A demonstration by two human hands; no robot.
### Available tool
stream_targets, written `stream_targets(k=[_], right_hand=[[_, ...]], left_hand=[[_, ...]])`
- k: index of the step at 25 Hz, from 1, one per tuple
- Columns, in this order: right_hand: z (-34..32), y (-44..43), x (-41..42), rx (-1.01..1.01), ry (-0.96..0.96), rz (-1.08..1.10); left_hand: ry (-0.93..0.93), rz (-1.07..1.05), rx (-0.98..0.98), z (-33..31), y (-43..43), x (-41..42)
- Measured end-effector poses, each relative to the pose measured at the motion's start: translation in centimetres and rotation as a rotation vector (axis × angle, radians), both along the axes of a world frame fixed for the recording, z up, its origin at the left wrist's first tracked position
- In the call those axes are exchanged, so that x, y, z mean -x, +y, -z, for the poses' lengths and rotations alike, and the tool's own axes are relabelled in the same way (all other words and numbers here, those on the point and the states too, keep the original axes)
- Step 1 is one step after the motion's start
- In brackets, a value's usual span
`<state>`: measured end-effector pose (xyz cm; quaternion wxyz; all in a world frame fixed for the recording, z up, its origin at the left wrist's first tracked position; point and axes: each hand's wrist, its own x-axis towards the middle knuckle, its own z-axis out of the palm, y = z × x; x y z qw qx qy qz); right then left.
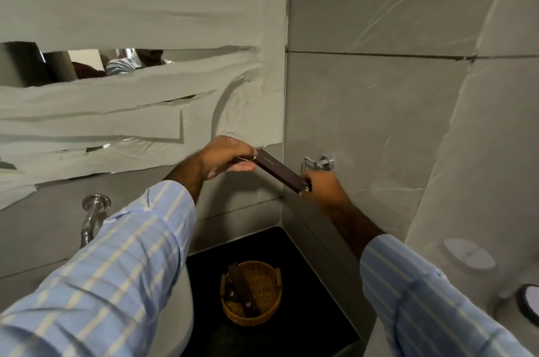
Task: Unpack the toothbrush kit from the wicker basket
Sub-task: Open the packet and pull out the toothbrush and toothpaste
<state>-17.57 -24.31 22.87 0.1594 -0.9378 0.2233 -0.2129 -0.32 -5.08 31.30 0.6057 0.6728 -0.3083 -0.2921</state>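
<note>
While the long, dark brown cardboard toothbrush box [281, 173] slanted in the air between my hands, I held it at both ends, well above the counter. My left hand [226, 158] curled over its upper end, fingers [242, 167] bent close around the box's opened flap, thumb side hidden from me. My right hand [323, 189] gripped the lower end, fingers wrapped tight, so that only the corner with a small pale emblem showed past my knuckles. Both wrists came out of light blue striped shirt sleeves [125, 263]. Far below, the round woven wicker basket [252, 292] sat on the black stone counter [306, 283], near the corner of the grey tiled wall, with more dark brown boxes [240, 288] lying inside it. Just behind the box, a chrome wall fitting [320, 162] stuck out from the tile, and a chrome tap [93, 211] stood at my left.
</note>
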Motion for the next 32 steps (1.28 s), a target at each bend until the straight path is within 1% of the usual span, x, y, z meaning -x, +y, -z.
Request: stream_targets(k=[3, 6, 8, 10, 12, 14, 15, 16, 17, 18, 19, 20, 21, 22, 23, 24, 26, 28, 29, 30, 31, 32], right_hand=[[-0.3, -0.4, -0.2, 0.013, -0.006, 0.021], [-0.5, -0.7, -0.5, 0.026, 0.012, 0.028], [-0.5, -0.8, -0.6, 0.043, 0.012, 0.031], [-0.5, -1.0, -0.7, 0.046, -0.017, 0.022], [-0.6, -0.9, -0.9, 0.026, -0.035, 0.009], [-0.5, -0.6, -1.2, -0.063, -0.04, 0.04], [-0.3, -0.2, -1.3, -0.151, -0.045, 0.087], [-0.3, 0.4, -1.4, -0.28, -0.052, 0.142], [-0.5, 1.0, -1.5, -0.467, -0.056, 0.173], [-0.8, 1.6, -1.7, -0.743, -0.079, 0.171], [-1.3, 2.3, -2.0, -1.098, -0.134, 0.138], [-1.8, 2.9, -2.4, -1.435, -0.23, 0.092], [-2.1, 3.3, -2.8, -1.701, -0.364, 0.062], [-2.3, 3.6, -3.4, -1.867, -0.495, 0.043], [-2.5, 3.9, -4.0, -1.95, -0.588, 0.034], [-2.5, 4.2, -4.5, -1.994, -0.643, 0.016], [-2.6, 4.5, -5.1, -2.031, -0.708, -0.015], [-2.8, 4.5, -5.3, -2.049, -0.754, -0.032], [-3.0, 4.3, -5.4, -2.046, -0.765, -0.035], [-3.2, 4.2, -5.4, -2.038, -0.764, -0.037], [-3.4, 4.1, -5.5, -2.032, -0.759, -0.042], [-3.6, 4.2, -5.6, -2.031, -0.755, -0.053]], left_hand=[[-0.083, -0.001, -0.033, -0.8, -0.5, 0.3], [-0.3, -0.043, -0.154, -1.3, -1.0, 0.3], [-0.397, -0.087, -0.201, -1.3, -1.4, 0.3], [-0.385, -0.137, -0.156, -1.1, -1.7, 0.2], [-0.304, -0.13, -0.068, -0.7, -1.7, 0.1], [-0.281, -0.104, -0.041, -0.1, -1.6, -0.1], [-0.281, -0.112, -0.037, 0.2, -1.5, -0.2], [-0.27, -0.14, -0.022, 0.6, -1.5, -0.4], [-0.251, -0.181, 0.003, 0.9, -1.4, -0.6], [-0.227, -0.217, 0.031, 1.1, -1.3, -0.7], [-0.204, -0.239, 0.047, 1.4, -1.2, -0.9], [-0.183, -0.246, 0.053, 1.7, -1.1, -1.0], [-0.158, -0.241, 0.056, 2.1, -1.0, -1.1], [-0.127, -0.233, 0.068, 2.5, -0.9, -1.1], [-0.094, -0.224, 0.087, 2.8, -0.8, -1.0], [-0.059, -0.212, 0.108, 3.1, -0.6, -1.0], [0.035, -0.174, 0.162, 3.3, -0.3, -1.0], [0.191, -0.119, 0.264, 3.3, 0.1, -1.2], [0.263, -0.105, 0.307, 3.4, 0.3, -1.5], [0.297, -0.108, 0.318, 3.4, 0.5, -1.6], [0.254, -0.144, 0.285, 3.5, 0.6, -1.7], [0.145, -0.208, 0.218, 3.7, 0.5, -1.8]])
